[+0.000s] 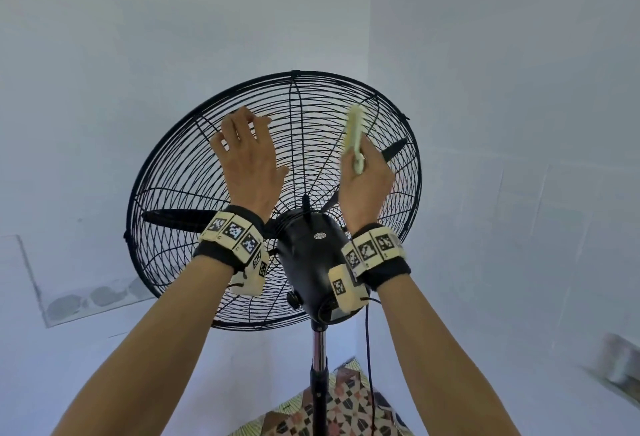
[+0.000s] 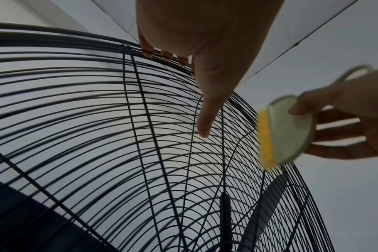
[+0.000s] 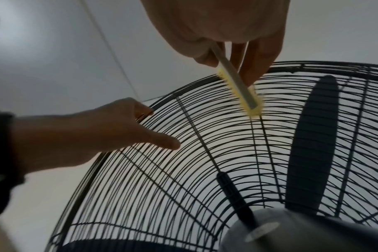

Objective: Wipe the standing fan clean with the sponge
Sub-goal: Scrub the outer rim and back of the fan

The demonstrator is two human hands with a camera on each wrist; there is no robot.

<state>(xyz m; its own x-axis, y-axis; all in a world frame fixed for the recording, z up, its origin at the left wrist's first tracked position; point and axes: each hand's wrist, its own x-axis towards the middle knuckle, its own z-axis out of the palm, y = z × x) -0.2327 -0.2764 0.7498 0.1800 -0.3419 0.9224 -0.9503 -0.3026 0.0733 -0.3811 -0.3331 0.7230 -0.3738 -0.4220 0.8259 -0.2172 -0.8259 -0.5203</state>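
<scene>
While the open-fingered left hand (image 1: 247, 158) steadies the standing fan (image 1: 180, 172), the sponge (image 1: 355, 134), pinched in the right hand (image 1: 365, 189), is pressed on its upper right grille, so wiping is judged underway, with much left.

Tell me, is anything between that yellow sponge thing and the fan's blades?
Yes. The black wire grille cages the blades, so the sponge in the right hand meets only the wires. It sits against the grille's upper part. The left hand rests on the wires, well to the side, not in the sponge's path.
</scene>
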